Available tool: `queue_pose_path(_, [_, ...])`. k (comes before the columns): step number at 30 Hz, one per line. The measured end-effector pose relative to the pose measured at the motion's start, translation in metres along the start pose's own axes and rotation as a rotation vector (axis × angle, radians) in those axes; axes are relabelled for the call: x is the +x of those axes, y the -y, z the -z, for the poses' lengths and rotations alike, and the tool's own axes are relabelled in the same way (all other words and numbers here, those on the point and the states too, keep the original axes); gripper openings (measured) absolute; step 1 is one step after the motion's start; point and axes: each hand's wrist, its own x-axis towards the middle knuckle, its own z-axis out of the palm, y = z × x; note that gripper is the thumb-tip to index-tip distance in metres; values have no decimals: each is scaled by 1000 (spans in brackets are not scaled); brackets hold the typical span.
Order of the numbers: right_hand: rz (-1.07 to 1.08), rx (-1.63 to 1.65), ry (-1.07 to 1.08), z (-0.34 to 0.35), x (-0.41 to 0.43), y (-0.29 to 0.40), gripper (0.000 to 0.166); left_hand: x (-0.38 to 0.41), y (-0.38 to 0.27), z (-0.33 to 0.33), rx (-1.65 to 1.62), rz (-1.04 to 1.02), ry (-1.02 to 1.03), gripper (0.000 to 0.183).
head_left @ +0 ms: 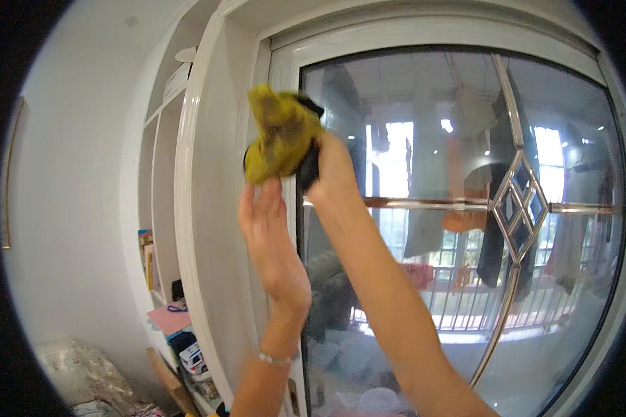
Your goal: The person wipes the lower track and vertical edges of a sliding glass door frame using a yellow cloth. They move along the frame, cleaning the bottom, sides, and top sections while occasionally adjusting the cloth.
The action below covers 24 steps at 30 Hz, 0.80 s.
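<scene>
A yellow cloth (284, 133) with dark patches and black parts is bunched up in front of the white frame of a glass door (284, 68), near its upper left edge. My right hand (331, 164) grips the cloth from the right; its fingers are hidden behind the cloth. Just below the cloth, my left hand (271, 240) is raised with its fingers pointing up. Its fingertips reach the cloth's lower edge; whether they hold it cannot be told. A bracelet circles the left wrist. Both hands are somewhat blurred.
The door's glass (448, 292) carries metal bars and a diamond ornament (520, 206); hanging clothes and a railing show in it. Left of the door stand a white jamb (221, 208) and shelves (159, 135) with books, a pink item and a toy vehicle (193, 359). A covered bundle (86, 370) lies lower left.
</scene>
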Motion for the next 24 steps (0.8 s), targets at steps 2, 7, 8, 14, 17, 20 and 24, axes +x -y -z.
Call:
queue_pose_path(2, [-130,104,-54,15,-56,-2,21,-45,-21,6,6,124,-56,58])
queue_pose_path(7, [-593,-86,-229,74,-187,2,22,-170,-86,24,18,559,-268,50])
queue_pose_path(8, [-632,-139,-287,84,-212,0,22,-193,-101,30,37,651,-306,49])
queue_pose_path(14, [-948,-218,-432,152,-308,-1,22,-286,-150,59,228,1089,-266,38])
queue_pose_path(17, [-1034,10,-454,171,-337,0,22,-315,-172,81,381,1138,-213,41])
queue_pose_path(20, [-1068,47,-482,183,-356,11,22,-322,-160,77,267,1067,-333,55])
queue_pose_path(24, [-1029,-2,-672,184,-366,22,24,-339,-150,78,24,1077,-442,59])
